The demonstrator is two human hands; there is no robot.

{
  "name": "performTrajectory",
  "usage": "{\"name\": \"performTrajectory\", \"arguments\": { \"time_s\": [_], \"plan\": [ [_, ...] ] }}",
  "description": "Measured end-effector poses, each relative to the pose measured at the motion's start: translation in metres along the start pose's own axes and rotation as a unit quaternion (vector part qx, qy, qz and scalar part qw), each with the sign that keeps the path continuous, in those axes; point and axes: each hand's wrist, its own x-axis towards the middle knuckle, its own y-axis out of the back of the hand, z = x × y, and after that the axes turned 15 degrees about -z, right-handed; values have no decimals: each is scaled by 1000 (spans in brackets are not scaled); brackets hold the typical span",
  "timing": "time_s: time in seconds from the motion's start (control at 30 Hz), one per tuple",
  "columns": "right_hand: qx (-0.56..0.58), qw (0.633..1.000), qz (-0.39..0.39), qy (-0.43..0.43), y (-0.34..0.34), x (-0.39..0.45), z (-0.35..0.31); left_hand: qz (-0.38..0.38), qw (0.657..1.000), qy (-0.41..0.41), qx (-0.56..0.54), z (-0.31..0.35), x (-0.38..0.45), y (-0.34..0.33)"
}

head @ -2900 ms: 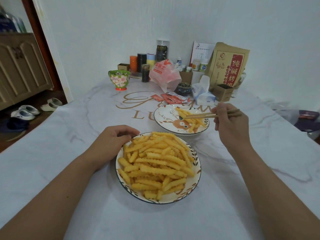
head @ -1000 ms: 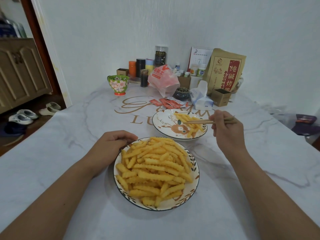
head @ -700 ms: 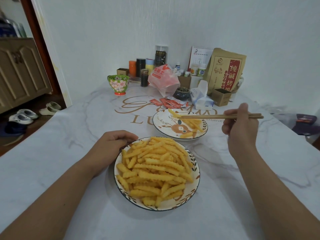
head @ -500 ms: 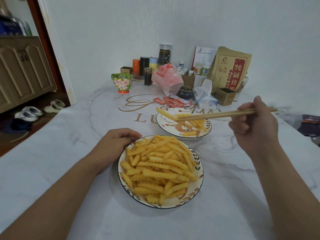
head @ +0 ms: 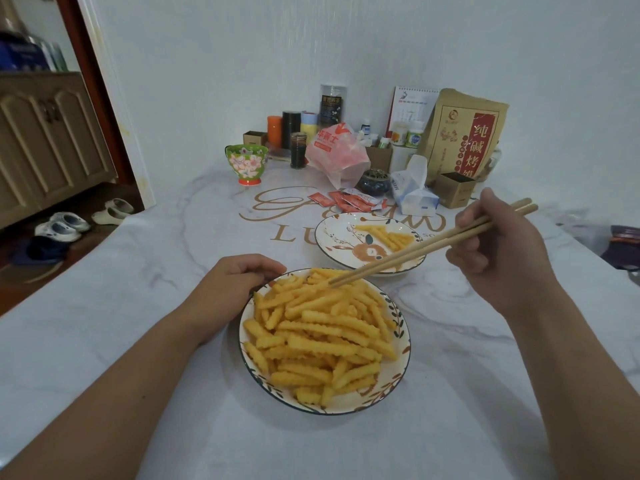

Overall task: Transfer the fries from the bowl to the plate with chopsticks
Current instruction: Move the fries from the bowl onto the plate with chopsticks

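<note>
Fries mostly still in the bowl

Fries (head: 322, 337) fill the bowl (head: 398, 386) in a heap; only a small cluster lies on the plate (head: 332, 237) beyond it, so most of the transfer looks left to do. Chopsticks (head: 429, 245) slant down from the right hand (head: 498, 251), whose fingers (head: 467, 252) curl round them, tips nearly together and touching the far edge of the heap. Left hand (head: 235, 292) curls its fingers against the bowl's rim, steadying it on the counter (head: 104, 306).

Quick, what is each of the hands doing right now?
Left hand: fingers curled round the bowl rim.
Right hand: holding the chopsticks.
</note>
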Motion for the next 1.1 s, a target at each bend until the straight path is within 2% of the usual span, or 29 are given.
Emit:
{"name": "performTrajectory", "arguments": {
  "time_s": [0.07, 0.13, 0.23, 0.3, 0.47, 0.63, 0.8, 0.97, 1.1],
  "plan": [
    [4, 999, 36, 19, 3, 1, 0, 1, 1000, -1, 0, 0, 0, 0],
    [-11, 990, 125, 57, 6, 4, 1, -1, 1000, -3, -3, 0, -1, -1],
    [-166, 948, 252, 105, 8, 7, 7, -1, 1000, -4, -5, 1, -1, -1],
    [-249, 927, 254, 120, 6, 7, 13, -2, 1000, -3, -4, 1, -1, -1],
    [-343, 908, 208, 123, 3, 6, 25, -2, 1000, -1, -10, 0, -1, -1],
    [-390, 882, 222, 144, 2, 5, 22, -5, 1000, -3, -6, 0, -1, -1],
    [-446, 866, 198, 111, 5, 8, 29, -5, 1000, -7, -7, 1, 0, -1],
    [-384, 885, 224, 137, 5, 6, 24, -7, 1000, -10, -16, 1, -1, -2],
    [-191, 932, 270, 147, -3, 6, 9, -5, 1000, -11, -18, 1, 0, -1]
  ]
}}
